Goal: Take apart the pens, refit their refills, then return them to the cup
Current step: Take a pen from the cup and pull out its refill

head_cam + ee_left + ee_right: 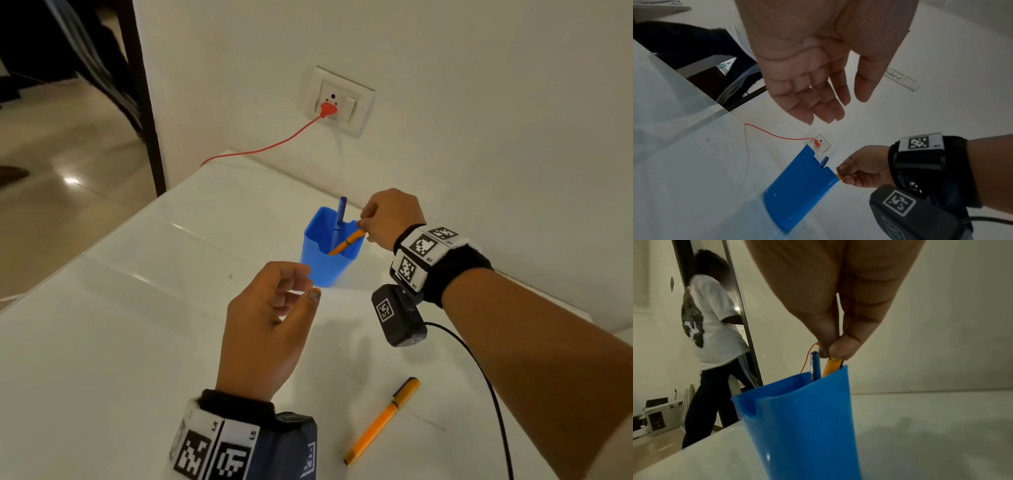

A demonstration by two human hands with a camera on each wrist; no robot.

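A blue cup (325, 263) stands on the white table (120, 342), with a blue pen (340, 214) upright in it. My right hand (387, 219) pinches the top end of an orange pen (346, 244) that slants down into the cup; the right wrist view shows the fingertips (838, 348) on that pen (830, 366) beside the blue pen (815, 366). My left hand (274, 315) hovers in front of the cup, fingers loosely curled, holding nothing; the left wrist view shows its palm (818, 65) bare. A second orange pen (380, 423) with a black clip lies on the table near me.
A red cable (260, 149) runs from a wall socket (337, 101) past the table's far edge. A black cable (489, 390) trails from my right wrist camera across the table. In the right wrist view a person (713, 337) stands in the doorway to the left.
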